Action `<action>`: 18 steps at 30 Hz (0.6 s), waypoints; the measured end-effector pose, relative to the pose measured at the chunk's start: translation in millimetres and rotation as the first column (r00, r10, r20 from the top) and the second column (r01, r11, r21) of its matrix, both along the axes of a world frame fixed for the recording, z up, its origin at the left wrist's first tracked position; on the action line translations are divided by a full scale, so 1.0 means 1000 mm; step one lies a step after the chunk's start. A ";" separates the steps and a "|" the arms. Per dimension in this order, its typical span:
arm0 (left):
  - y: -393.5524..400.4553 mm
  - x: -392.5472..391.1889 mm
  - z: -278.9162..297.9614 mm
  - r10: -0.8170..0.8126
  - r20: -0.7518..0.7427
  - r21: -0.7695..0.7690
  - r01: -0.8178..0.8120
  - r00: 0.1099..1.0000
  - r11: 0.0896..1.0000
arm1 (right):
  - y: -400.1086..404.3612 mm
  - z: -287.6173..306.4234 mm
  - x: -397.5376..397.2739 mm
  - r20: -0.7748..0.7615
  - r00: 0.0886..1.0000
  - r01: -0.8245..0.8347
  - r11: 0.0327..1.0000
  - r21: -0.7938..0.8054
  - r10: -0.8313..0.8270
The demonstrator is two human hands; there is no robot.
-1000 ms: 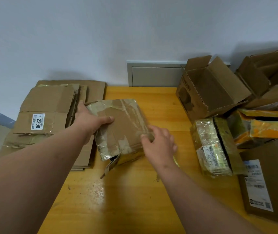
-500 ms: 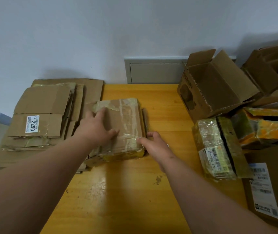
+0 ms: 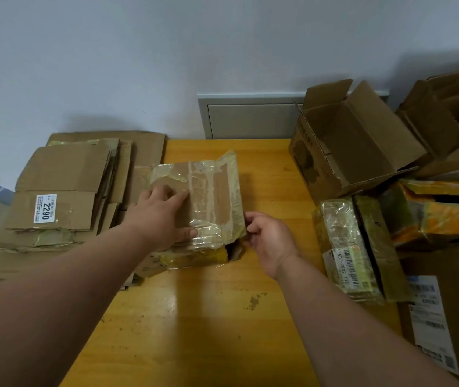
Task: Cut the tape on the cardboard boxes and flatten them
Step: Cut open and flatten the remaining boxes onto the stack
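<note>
A small cardboard box (image 3: pixel 214 196) wrapped in clear and yellowish tape lies on the wooden table (image 3: pixel 208 317), leaning partly on the edge of a stack of flattened boxes (image 3: pixel 63 191). My left hand (image 3: pixel 164 216) presses flat on the box's top with spread fingers. My right hand (image 3: pixel 267 238) is at the box's right near corner, its fingers curled against the edge; whether they pinch the flap is not clear. No cutting tool is visible.
Flattened cardboard with a "2290" label (image 3: pixel 44 208) fills the left side. On the right stand an open brown box (image 3: pixel 354 152), a taped box with a barcode (image 3: pixel 354 247), an orange-taped box (image 3: pixel 443 208) and a labelled carton (image 3: pixel 446 317). A wall runs behind.
The box went from tilted up in both hands to lying flat. My left hand moved onto its top and my right hand slid to the right near corner.
</note>
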State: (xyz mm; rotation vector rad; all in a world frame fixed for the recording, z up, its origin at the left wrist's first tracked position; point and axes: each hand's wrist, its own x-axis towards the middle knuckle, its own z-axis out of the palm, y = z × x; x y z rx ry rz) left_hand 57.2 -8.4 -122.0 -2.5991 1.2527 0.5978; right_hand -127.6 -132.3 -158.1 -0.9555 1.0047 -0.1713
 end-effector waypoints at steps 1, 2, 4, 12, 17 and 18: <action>-0.001 0.000 0.002 0.008 -0.025 0.021 -0.007 1.000 1.000 | 0.001 -0.002 -0.001 0.005 0.999 -0.034 0.999 0.013 0.034; -0.002 -0.001 0.003 0.028 -0.056 0.042 -0.026 0.998 0.999 | 0.001 -0.004 0.000 0.002 0.997 -0.076 0.997 0.007 0.076; -0.003 -0.004 0.005 0.075 -0.125 0.098 -0.063 0.989 0.993 | 0.001 -0.008 0.001 0.029 0.989 -0.146 0.989 0.011 0.145; -0.011 -0.015 0.002 0.108 -0.160 0.164 -0.082 0.981 0.983 | -0.004 -0.019 0.010 0.157 0.934 -0.345 0.927 0.148 0.322; -0.014 -0.019 0.004 0.126 -0.222 0.161 -0.091 0.967 0.983 | -0.001 -0.023 0.020 0.086 0.907 -0.419 0.900 0.118 0.411; -0.014 -0.019 0.005 0.125 -0.246 0.155 -0.089 0.961 0.984 | -0.001 -0.022 0.021 0.081 0.906 -0.423 0.899 0.115 0.416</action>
